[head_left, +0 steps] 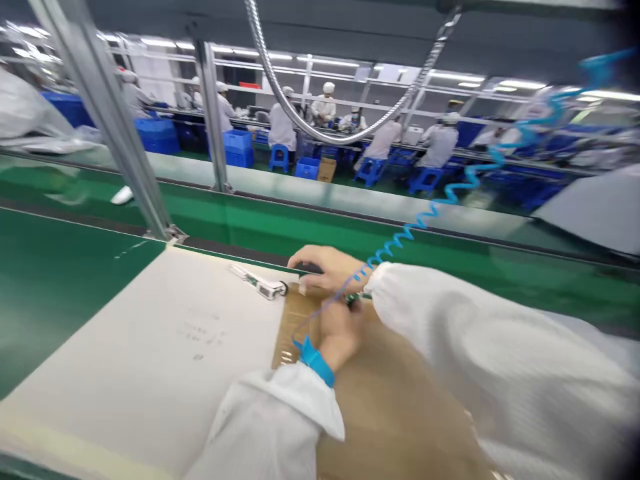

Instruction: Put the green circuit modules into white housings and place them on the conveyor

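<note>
My right hand point(324, 268) reaches in from the right, its fingers curled down over a small dark object point(307, 268) at the far edge of the work mat. My left hand point(340, 331) lies just under the right wrist on a brown cardboard sheet point(395, 407). It wears a blue wrist strap point(315, 360) with a blue coiled cord point(425, 217) running up to the right. Its fingers are hidden behind the right sleeve, and something small and green point(353, 301) shows at its tip. A small white device point(265, 287) lies just left of my right hand.
A white mat point(150, 360) covers the near bench. Green conveyor belts point(60, 273) run behind it, with slanted metal posts point(115, 127) and a flexible metal hose point(310, 130) overhead. Several workers in white sit on blue stools at far benches point(280, 127).
</note>
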Demonstrator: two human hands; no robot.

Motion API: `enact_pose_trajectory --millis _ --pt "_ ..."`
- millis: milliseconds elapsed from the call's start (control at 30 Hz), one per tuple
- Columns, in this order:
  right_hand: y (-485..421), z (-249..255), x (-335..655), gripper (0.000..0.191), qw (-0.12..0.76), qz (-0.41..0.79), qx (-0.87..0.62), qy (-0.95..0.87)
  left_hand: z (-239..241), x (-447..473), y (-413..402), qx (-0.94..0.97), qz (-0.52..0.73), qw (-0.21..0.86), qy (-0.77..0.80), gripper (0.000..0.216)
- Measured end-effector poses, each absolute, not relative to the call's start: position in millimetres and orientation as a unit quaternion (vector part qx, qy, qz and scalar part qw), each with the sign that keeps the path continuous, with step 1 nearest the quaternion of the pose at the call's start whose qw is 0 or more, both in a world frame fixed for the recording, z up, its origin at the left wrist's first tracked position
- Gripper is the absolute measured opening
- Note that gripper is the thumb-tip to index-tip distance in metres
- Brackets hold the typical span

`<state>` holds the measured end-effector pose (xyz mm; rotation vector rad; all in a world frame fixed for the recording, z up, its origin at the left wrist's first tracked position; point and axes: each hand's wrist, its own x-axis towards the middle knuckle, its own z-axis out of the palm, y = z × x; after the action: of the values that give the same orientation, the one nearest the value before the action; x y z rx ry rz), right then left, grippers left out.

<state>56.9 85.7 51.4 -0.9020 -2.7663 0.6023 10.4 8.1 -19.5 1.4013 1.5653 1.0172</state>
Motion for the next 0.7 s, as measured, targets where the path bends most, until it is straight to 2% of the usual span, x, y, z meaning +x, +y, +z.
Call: enact_pose_trajectory --millis 100,233,433,567,700 --pt "68 90 120 0.025 0.077 0.149 -0.440 -0.882 -22 13 2 0.544 0.393 0.424 0.608 0.022" --pt "24 113 220 0.022 0.050 0.030 -0.681 -0.730 -26 14 2 0.544 0.394 0.446 0.591 0.020" --pt "-37 61 328 0.016 -0.024 -0.048 -0.841 -0.538 -31 18 2 0.531 0.408 0.480 0.567 0.019" --pt "-51 20 354 0.020 -0.069 -0.055 -0.877 -0.472 -28 21 -4 0.520 0.420 0.522 0.530 0.018" --pt "-52 2 364 0.018 -0.065 -0.055 -0.872 -0.483 -14 20 -14 0.519 0.428 0.582 0.456 0.018"
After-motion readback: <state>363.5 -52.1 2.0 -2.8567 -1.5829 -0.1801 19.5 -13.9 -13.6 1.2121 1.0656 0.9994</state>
